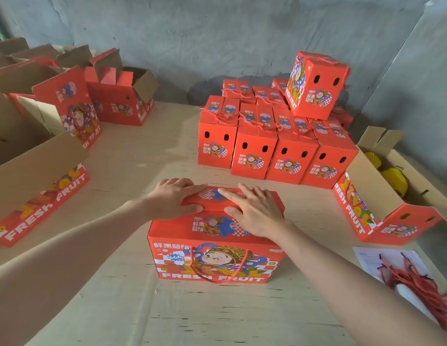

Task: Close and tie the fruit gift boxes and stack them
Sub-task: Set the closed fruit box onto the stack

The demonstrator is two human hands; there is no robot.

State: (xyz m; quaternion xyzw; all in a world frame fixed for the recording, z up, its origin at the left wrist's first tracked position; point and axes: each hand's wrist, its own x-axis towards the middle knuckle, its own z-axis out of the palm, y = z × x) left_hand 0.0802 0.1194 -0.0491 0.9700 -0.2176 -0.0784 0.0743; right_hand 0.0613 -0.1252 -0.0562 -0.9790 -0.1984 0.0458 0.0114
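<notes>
Gift box point(217, 258) is sitting near the middle of the tabletop point(142, 158), its printed front facing the person and a red cord handle point(217, 282) hanging down that face. Left grip point(172, 198) is lying flat on the left part of the top flaps, fingers straight, grasping nothing. Right grip point(252, 211) is pressing flat on the right part, likewise released. Closed boxes point(255, 156) are standing in rows at the far right. Open boxes point(120, 101) are standing at the far left, and loose red cords point(417, 280) are lying near right.
</notes>
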